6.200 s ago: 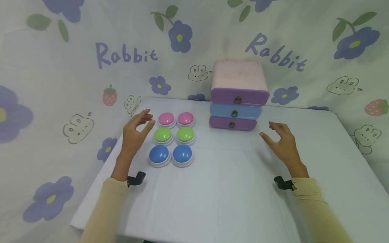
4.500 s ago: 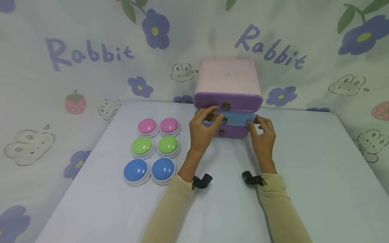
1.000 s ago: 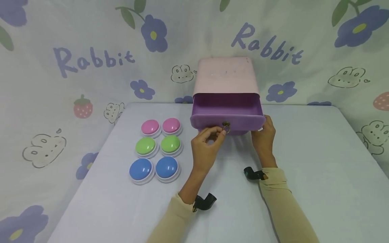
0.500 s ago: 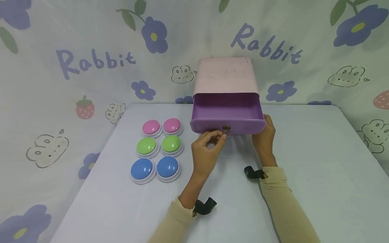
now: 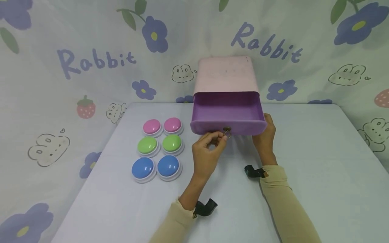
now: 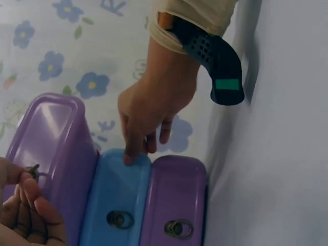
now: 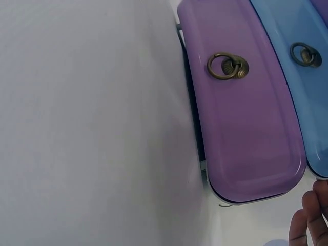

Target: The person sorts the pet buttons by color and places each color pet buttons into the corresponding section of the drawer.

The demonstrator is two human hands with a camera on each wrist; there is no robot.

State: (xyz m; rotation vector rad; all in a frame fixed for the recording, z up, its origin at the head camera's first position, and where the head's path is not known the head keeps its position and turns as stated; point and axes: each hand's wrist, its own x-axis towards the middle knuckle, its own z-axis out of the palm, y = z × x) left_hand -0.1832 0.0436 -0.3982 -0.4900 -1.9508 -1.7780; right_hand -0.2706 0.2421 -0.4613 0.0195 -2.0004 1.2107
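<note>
A small drawer cabinet (image 5: 226,74) with a pink top stands at the back of the table. Its purple top drawer (image 5: 209,127) is pulled out, and the purple inside shows. My left hand (image 5: 206,153) pinches the brass ring pull (image 5: 227,135) on that drawer between thumb and fingers. Below it, the blue drawer (image 6: 115,189) and the purple bottom drawer (image 7: 251,113) are pushed in. At the cabinet's right side my right hand (image 5: 264,140) holds the blue tier's end, as the left wrist view shows; the pulled-out drawer partly hides its fingers in the head view.
Left of the cabinet, round push buttons on white bases stand in pairs: pink (image 5: 152,126), green (image 5: 147,145) and blue (image 5: 143,168). A white cloth covers the table (image 5: 319,162). Behind it hangs a patterned curtain (image 5: 109,30).
Since the earliest frame both hands have come to the cabinet. The left hand has drawn the top drawer out towards me; it moves only slightly in the last half second. The buttons stay put.
</note>
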